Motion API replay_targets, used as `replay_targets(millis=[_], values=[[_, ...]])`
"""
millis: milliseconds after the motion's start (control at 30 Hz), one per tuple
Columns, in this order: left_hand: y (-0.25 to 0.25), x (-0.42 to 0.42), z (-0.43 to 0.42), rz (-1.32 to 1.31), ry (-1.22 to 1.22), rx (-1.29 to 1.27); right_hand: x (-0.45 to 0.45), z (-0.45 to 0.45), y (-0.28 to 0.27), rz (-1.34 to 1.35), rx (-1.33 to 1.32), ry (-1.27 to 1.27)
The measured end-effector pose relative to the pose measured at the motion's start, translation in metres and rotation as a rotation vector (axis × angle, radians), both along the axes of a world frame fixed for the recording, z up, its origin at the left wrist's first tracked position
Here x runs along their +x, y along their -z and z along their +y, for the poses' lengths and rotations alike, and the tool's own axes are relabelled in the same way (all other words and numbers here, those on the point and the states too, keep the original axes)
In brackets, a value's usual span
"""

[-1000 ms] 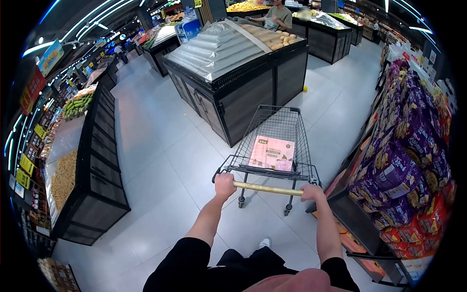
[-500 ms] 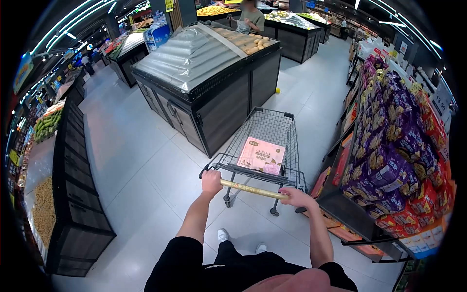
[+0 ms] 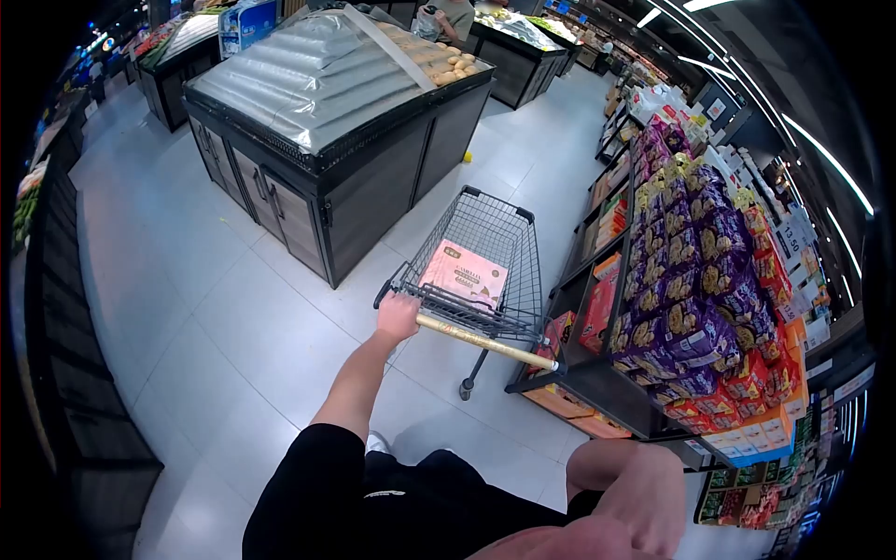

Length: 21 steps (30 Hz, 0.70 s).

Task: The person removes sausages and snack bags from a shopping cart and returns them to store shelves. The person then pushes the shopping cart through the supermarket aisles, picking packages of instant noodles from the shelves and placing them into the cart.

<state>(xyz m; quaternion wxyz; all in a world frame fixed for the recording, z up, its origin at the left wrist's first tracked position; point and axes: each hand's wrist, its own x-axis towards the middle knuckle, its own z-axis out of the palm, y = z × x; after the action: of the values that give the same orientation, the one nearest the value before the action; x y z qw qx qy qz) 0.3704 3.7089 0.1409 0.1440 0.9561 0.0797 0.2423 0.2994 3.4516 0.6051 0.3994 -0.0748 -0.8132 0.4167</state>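
Note:
My left hand (image 3: pixel 399 316) is closed around the left end of the yellowish handle (image 3: pixel 485 343) of a wire shopping cart (image 3: pixel 511 245). A flat pink box (image 3: pixel 464 276) with printed lettering and a flower lies in the cart's basket. My right arm (image 3: pixel 639 485) is bent up close to my body at the bottom right, off the handle. The fingers of my right hand cannot be made out there.
A produce stand (image 3: pixel 341 149) with potatoes and silvery sheeting stands ahead on the left; a person (image 3: pixel 453 21) is behind it. Close on the right, shelving holds stacked purple snack packs (image 3: pixel 686 331). Tiled floor (image 3: pixel 252 364) runs between. A dark display counter (image 3: pixel 79 373) lines the far left.
My right hand has let go of the cart handle and come up towards my body. The view has turned right, and the cart stands nearer the right-hand shelving. My left hand stays on the handle.

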Motion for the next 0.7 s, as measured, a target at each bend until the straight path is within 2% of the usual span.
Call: replay_targets(millis=[33, 100, 233, 400, 433, 500, 600, 700], values=[[-0.002, 0.006, 0.000, -0.007, 0.018, -0.012, 0.000, 0.005, 0.000, 0.002, -0.008, 0.008], [-0.005, 0.014, -0.001, 0.042, 0.039, -0.022, 0.004, 0.014, 0.000, -0.182, -0.022, -0.086], [-0.011, 0.033, -0.003, 0.071, 0.087, -0.053, 0.007, 0.024, 0.003, -0.173, -0.025, 0.013], [-0.009, 0.060, -0.001, 0.104, 0.097, -0.067, 0.023, 0.022, 0.006, -0.013, 0.003, 0.132], [-0.010, 0.067, 0.001, 0.104, 0.100, -0.059, 0.028, 0.018, 0.008, -0.012, 0.011, 0.136], [-0.011, 0.078, 0.003, 0.165, 0.102, -0.051, 0.038, 0.007, 0.016, -0.234, 0.119, 0.089], [-0.007, 0.095, 0.008, 0.066, 0.122, -0.060, 0.066, -0.005, 0.028, -0.201, 0.097, 0.071], [-0.010, 0.111, 0.014, 0.088, 0.130, -0.031, 0.098, -0.013, 0.035, -0.150, 0.056, 0.026]])
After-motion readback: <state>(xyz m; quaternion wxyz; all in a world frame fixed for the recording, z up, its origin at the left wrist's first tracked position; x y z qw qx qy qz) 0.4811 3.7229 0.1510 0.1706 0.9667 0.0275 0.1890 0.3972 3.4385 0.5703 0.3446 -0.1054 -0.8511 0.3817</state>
